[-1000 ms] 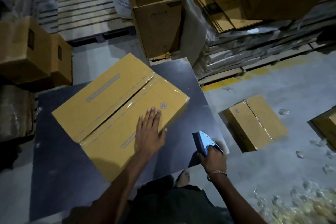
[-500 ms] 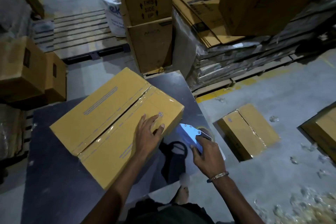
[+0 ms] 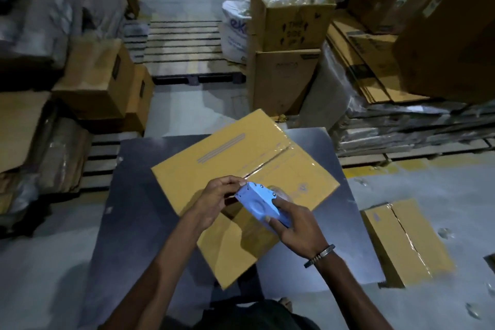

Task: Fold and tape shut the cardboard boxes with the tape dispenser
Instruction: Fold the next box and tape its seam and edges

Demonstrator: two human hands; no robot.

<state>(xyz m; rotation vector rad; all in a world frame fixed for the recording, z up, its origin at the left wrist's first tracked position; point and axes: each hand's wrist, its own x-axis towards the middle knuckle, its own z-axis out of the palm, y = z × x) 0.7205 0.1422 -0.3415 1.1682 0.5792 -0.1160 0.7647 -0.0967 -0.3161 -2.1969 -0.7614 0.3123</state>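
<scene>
Over one box, two hands, one dispenser

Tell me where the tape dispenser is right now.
Head view, centre: the tape dispenser is held above the box on the table, gripped by the right hand, with the left hand pinching its front end.

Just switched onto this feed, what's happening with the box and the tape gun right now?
A person stands at a dark table with a closed cardboard box on it; clear tape runs along its centre seam. The right hand grips the blue tape dispenser above the box, while the left hand pinches at its front end, probably freeing the tape end. Neither hand touches the box. Another taped box lies on the floor to the right.
</scene>
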